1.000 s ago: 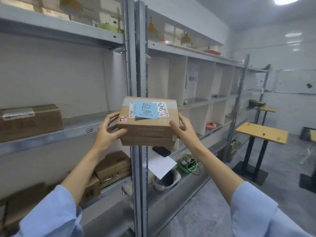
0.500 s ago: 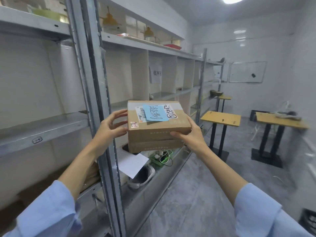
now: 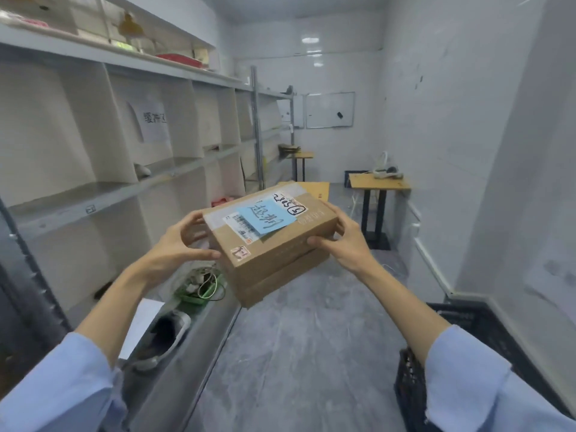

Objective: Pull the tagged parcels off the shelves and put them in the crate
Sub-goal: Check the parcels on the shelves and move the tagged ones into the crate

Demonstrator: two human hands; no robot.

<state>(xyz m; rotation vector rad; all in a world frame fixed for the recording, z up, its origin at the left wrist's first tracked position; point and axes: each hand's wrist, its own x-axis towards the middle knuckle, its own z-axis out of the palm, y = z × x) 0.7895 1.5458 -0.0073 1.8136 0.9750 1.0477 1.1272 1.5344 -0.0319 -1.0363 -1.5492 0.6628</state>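
shelves (image 3: 93, 194) run down the left: a paper sign (image 3: 154, 120) in one bay, and a shoe (image 3: 165, 335) and a green tray (image 3: 199, 288) of wires on the bottom level. can't tell from this angle whether more tagged parcels are waiting on them. left hand (image 3: 184, 241) is curled round the near-left corner of the load, thumb on the side face, fingers wrapped over the far edge. load is two cardboard boxes stacked. the top parcel (image 3: 274, 241) carries a shipping label and a blue tag (image 3: 265, 219) with handwriting. the lower parcel (image 3: 280, 282) sits flush under it, and no tag shows on it from here. the stack is tilted, near corner low, held in the air over the floor (image 3: 296, 353) in the aisle, clear of the shelves and touching nothing but the hands. right hand (image 3: 346, 241) clamps the right end, thumb along the side face, fingers hooked round the far side. both grips are firm. a wooden bench (image 3: 378, 182) and a whiteboard (image 3: 330, 110) sit further back, not involved. the black crate (image 3: 461, 319) is on the floor at lower right, partly behind the right sleeve, and its inside is not visible. progress call: the pull for this pair is done and the drop is not. what's left is to swing right, lower the stack into the crate and let go, then re-check the shelves. the crate count so far is unknown.
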